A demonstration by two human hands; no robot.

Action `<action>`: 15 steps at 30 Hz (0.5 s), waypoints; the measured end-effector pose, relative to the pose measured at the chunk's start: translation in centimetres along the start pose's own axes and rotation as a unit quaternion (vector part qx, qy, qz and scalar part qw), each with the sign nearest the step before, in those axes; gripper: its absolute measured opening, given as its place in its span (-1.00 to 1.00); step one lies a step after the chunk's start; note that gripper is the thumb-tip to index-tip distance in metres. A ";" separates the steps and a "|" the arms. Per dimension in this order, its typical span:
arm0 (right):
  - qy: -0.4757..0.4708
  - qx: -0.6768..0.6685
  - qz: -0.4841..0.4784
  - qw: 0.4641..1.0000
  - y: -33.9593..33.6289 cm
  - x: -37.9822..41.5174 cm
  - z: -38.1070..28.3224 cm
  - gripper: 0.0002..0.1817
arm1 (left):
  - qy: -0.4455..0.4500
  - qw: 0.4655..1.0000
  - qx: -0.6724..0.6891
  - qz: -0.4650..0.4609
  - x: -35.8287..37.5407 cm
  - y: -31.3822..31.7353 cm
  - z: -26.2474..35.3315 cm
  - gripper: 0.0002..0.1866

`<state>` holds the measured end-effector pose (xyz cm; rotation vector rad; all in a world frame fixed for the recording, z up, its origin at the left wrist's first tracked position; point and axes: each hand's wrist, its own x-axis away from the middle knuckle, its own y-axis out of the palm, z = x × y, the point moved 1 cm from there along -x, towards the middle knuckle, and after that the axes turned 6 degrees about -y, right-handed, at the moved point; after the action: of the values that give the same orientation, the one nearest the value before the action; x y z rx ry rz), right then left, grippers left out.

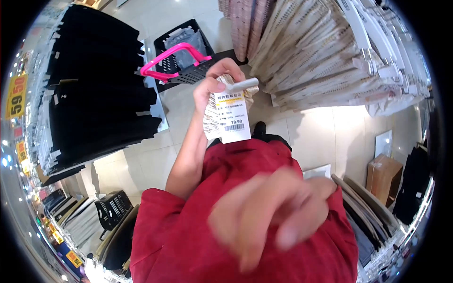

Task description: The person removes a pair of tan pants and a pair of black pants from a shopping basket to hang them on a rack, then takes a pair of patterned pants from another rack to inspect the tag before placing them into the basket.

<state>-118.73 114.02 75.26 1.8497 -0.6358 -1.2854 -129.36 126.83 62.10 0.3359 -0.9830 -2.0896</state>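
My left hand point(221, 81) is closed on a bundle of price tags point(212, 118), held out in front of my body. The front white tag point(234, 120) faces me, with printed text, a barcode and the price 19.90. A narrow white rolled or folded piece point(243, 85) lies across the top of the bundle by my fingertips. My right hand point(273, 207) is close to the camera, in front of my red shirt point(236, 165) and apart from the tags. Motion smears its fingers, which look bent; I see nothing clearly held in them.
A black basket point(193, 73) with a pink handle point(177, 49) holds clear plastic on the floor ahead. Black garments point(99, 89) hang at left, pale patterned garments point(306, 52) at right. A cardboard box point(383, 174) stands at right; another black basket point(113, 207) is at lower left.
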 end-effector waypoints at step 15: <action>-0.450 -0.157 0.233 0.847 9.9 -3.8 5.6 -0.86 | 0.005 1.000 -0.024 0.018 -0.4 2.0 0.5 -0.70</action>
<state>-124.99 109.53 84.39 0.6659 -1.1819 -1.7418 -128.30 126.58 63.85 0.3023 -0.9245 -2.0728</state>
